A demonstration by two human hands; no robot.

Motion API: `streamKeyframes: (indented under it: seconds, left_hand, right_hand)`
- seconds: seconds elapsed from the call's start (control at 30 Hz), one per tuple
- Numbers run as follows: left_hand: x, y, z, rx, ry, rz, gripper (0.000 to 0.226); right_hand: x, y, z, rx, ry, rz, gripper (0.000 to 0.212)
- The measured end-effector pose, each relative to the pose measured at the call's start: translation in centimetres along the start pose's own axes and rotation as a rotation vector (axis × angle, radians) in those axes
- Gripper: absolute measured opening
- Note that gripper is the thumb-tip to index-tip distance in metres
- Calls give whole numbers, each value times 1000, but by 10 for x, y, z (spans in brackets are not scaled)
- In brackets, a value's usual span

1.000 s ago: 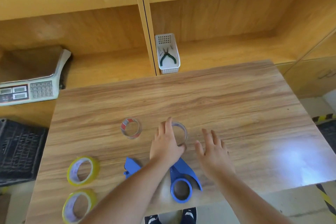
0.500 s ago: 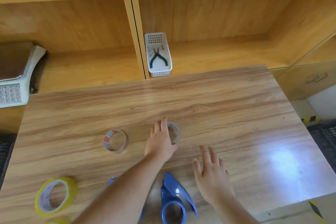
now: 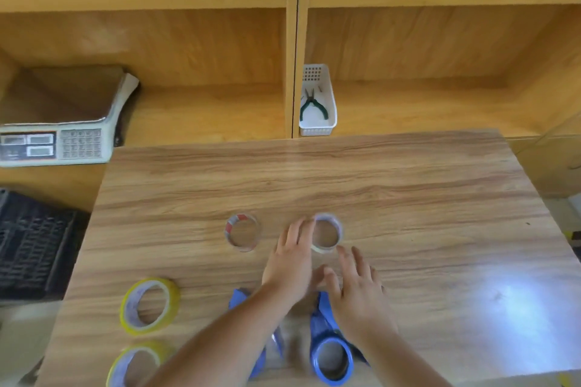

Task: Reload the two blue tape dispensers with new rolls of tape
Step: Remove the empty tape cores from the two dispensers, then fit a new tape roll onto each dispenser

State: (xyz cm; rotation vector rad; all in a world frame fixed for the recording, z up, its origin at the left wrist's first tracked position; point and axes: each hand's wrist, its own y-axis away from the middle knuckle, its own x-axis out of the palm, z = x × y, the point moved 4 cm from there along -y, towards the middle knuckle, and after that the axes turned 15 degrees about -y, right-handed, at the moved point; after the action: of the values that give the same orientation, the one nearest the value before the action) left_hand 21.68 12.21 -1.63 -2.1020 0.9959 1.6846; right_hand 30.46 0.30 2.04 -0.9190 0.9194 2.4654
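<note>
While flat, left hand [image 3: 290, 264] touches spool [image 3: 327, 234] (empty)

A shop packing counter: weighing scale [image 3: 53, 143], wooden shelving [image 3: 292, 41], tape rolls [image 3: 150, 305].

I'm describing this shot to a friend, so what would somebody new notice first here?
Two bare arms reach over the wooden table, the left hand touching a nearly spent tape ring and the right hand just short of it. Two yellow tape rolls sit at the near left, and blue dispensers lie partly under the arms.
</note>
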Motion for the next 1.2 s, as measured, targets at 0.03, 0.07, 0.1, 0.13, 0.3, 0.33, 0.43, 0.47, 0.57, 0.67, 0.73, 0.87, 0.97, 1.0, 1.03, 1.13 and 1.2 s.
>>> streamKeyframes:
  seconds: [0.03, 0.07, 0.1, 0.13, 0.3, 0.33, 0.43, 0.47, 0.57, 0.67, 0.73, 0.87, 0.97, 1.0, 1.03, 1.13, 1.2]
  left_hand:
    - [-5, 10, 7, 4, -26, -20, 97]
    - [-11, 20, 16, -5, -44, -46, 94]
    - [-16, 31, 26, -26, -52, -77, 91]
    - [-21, 40, 36, -48, -53, -113, 88]
    - [-39, 101, 114, -357, -27, -210, 95]
    - [-39, 112, 129, -425, -26, -210, 98]
    - [-32, 142, 170, -618, -5, -171, 108]
    - [-26, 162, 193, -697, -2, -161, 111]
    - [-20, 181, 220, -812, 33, -121, 123]
    - [-12, 189, 241, -857, 80, -91, 133]
    - [-7, 189, 250, -854, 93, -49, 135]
    - [-2, 179, 257, -820, 99, 23, 134]
    - [-2, 172, 259, -805, 85, 58, 129]
    - [-3, 170, 259, -801, 79, 65, 128]
    - [-4, 169, 259, -798, 75, 63, 126]
    - [-10, 171, 252, -772, 81, 21, 121]
    - [-17, 174, 240, -736, 94, -19, 117]
  right_hand:
    - [8, 2, 10, -23, 5, 4, 66]
    - [16, 5, 20, -52, 10, 8, 70]
    - [25, 8, 30, -73, 9, 16, 74]
    - [34, 11, 38, -95, 0, 25, 78]
    - [85, 28, 65, -236, 40, 114, 78]
    - [90, 31, 66, -231, 45, 131, 76]
    - [104, 35, 60, -228, 66, 142, 75]
    - [120, 41, 66, -247, 89, 163, 76]
    - [126, 46, 64, -212, 51, 174, 65]
    - [131, 51, 68, -195, 43, 168, 61]
    - [136, 52, 69, -194, 52, 164, 59]
    - [141, 52, 68, -184, 23, 160, 58]
    - [141, 54, 67, -169, 15, 153, 59]
    - [140, 55, 68, -164, 15, 149, 59]
    - [139, 55, 68, -161, 14, 146, 60]
    - [135, 58, 67, -154, 4, 134, 59]
    - [133, 59, 66, -142, -2, 129, 58]
